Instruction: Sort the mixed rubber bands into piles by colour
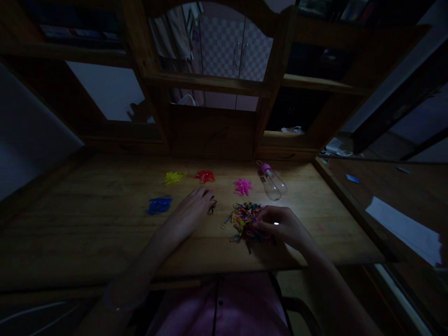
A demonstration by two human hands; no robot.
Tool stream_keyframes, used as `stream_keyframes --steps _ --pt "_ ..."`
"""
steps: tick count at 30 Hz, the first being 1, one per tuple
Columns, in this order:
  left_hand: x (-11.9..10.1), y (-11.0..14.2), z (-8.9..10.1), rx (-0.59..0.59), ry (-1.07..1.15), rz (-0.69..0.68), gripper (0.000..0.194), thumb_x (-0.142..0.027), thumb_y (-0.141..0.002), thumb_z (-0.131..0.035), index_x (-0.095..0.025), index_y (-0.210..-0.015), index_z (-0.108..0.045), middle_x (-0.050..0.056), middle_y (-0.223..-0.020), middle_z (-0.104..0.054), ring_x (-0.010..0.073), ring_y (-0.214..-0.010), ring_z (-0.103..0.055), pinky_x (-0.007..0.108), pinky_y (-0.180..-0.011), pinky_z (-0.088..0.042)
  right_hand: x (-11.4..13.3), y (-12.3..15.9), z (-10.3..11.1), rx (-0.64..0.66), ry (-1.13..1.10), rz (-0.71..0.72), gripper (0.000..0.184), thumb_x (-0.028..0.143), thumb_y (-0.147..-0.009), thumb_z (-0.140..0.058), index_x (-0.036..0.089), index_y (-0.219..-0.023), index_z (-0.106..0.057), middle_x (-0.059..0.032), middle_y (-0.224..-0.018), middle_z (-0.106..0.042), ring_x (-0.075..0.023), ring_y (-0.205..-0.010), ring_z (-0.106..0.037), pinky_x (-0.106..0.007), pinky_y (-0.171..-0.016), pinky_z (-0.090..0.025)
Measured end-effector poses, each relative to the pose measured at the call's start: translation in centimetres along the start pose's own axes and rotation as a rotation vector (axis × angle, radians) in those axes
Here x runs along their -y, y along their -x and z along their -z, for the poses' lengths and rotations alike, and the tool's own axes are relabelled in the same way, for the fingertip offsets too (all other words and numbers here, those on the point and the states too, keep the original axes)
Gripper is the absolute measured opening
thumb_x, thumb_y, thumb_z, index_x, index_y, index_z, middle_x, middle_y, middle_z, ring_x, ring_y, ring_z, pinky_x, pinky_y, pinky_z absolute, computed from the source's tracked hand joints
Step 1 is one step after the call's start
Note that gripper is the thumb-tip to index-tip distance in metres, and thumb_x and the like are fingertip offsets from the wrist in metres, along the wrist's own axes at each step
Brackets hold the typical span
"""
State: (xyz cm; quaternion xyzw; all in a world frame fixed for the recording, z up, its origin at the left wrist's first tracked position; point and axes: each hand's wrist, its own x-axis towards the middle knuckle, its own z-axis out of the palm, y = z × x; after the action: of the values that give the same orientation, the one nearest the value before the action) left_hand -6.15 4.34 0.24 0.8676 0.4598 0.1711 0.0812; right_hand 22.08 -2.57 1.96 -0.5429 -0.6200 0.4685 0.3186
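Observation:
A mixed heap of coloured rubber bands (245,217) lies on the wooden desk in front of me. At its right side is my right hand (280,225), thumb and forefinger pinched together on bands of the heap; which colour is between them I cannot make out. My left hand (196,203) rests low over the desk, palm down, fingers loosely extended beside a few black rubber bands (212,205) and partly covering them. Sorted by colour around it are blue bands (159,205), yellow bands (173,177), red bands (205,176) and pink bands (242,186).
A clear bottle (273,184) with a pink cap lies on its side behind the heap. The desk's shelf unit (213,130) rises at the back. White paper (404,228) lies on a lower surface to the right. The light is dim.

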Motion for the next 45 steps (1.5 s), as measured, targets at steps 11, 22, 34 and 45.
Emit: stream_keyframes --steps 11,22,34,45 --pt "-0.5 0.0 0.4 -0.043 0.012 0.024 0.036 -0.003 -0.081 -0.040 -0.019 -0.102 -0.064 0.012 -0.107 -0.061 0.0287 -0.105 -0.056 0.045 -0.094 -0.047 0.0 -0.1 1.1 0.086 -0.160 -0.132 0.029 0.046 -0.076 -0.074 0.017 -0.082 -0.074 -0.0038 -0.077 -0.072 -0.0147 -0.069 -0.064 -0.027 -0.065 -0.050" --pt "-10.5 1.7 -0.2 -0.070 1.026 0.211 0.024 -0.029 -0.082 -0.071 -0.025 -0.105 -0.069 0.003 -0.100 -0.074 0.0191 -0.089 -0.071 0.031 -0.080 -0.059 1.7 0.6 0.0 0.096 -0.274 -0.099 0.026 0.042 -0.072 -0.078 0.018 -0.080 -0.074 -0.0027 -0.080 -0.072 -0.0153 -0.075 -0.064 -0.029 -0.073 -0.050" --pt "-10.4 2.3 -1.5 -0.170 1.204 0.381 0.009 -0.025 -0.079 -0.073 -0.020 -0.086 -0.075 0.002 -0.088 -0.077 0.0169 -0.082 -0.072 0.025 -0.078 -0.058 1.2 1.4 -0.3 0.013 -0.200 -0.091 0.027 0.043 -0.075 -0.076 0.017 -0.082 -0.074 -0.0034 -0.078 -0.072 -0.0149 -0.070 -0.063 -0.027 -0.067 -0.048" --pt "-8.7 3.3 -2.8 -0.115 1.324 0.501 0.019 -0.033 -0.078 -0.075 -0.019 -0.090 -0.070 0.003 -0.089 -0.075 0.0164 -0.079 -0.072 0.022 -0.068 -0.056 1.5 -2.2 0.9 -0.310 0.274 0.164 0.017 0.034 -0.084 -0.066 0.017 -0.083 -0.071 -0.0023 -0.070 -0.068 -0.0126 -0.056 -0.056 -0.025 -0.053 -0.043"
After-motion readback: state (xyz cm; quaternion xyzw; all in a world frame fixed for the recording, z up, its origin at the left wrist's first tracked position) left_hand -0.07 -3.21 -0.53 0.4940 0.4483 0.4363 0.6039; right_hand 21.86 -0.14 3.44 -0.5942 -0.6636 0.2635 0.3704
